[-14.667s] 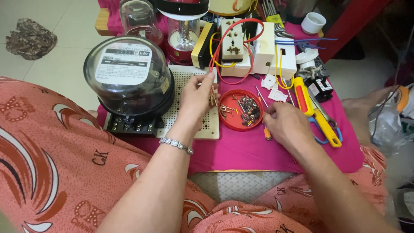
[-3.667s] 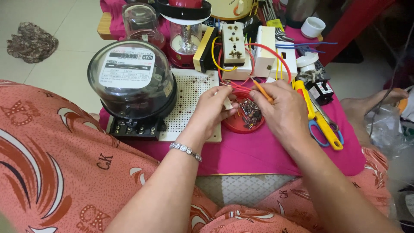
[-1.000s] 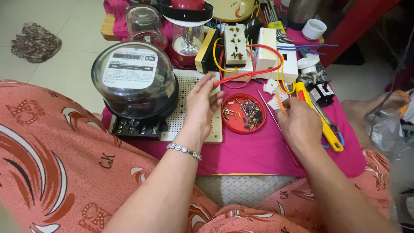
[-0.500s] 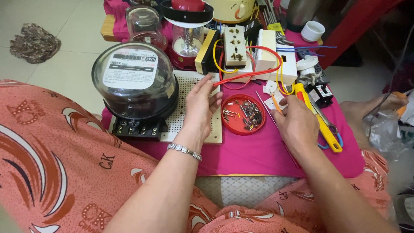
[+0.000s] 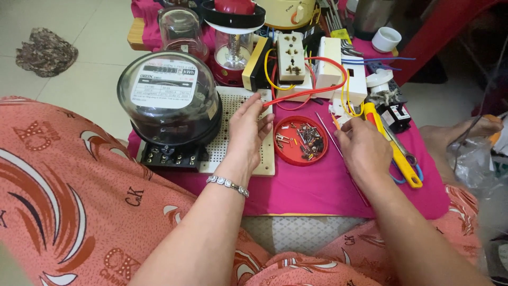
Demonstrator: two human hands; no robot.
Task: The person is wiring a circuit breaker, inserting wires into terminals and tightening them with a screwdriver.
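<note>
Fingers [image 5: 263, 112] of the left hand [image 5: 248, 132] are pinching the red wire [image 5: 307, 79], arcing rightward above the right hand's [image 5: 365, 148] curled, seemingly empty fingers.

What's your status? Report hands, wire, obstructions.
Left hand on perforated board, fingertips at red wire end. Right hand by yellow wire, grip unclear. Red dish of small parts sits between hands.

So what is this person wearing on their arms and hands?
Both forearms are bare, with no sleeves and no gloves. The left hand has a silver beaded bracelet at the wrist. The right hand shows no jewellery that I can see. Orange patterned fabric covers the lap.
</note>
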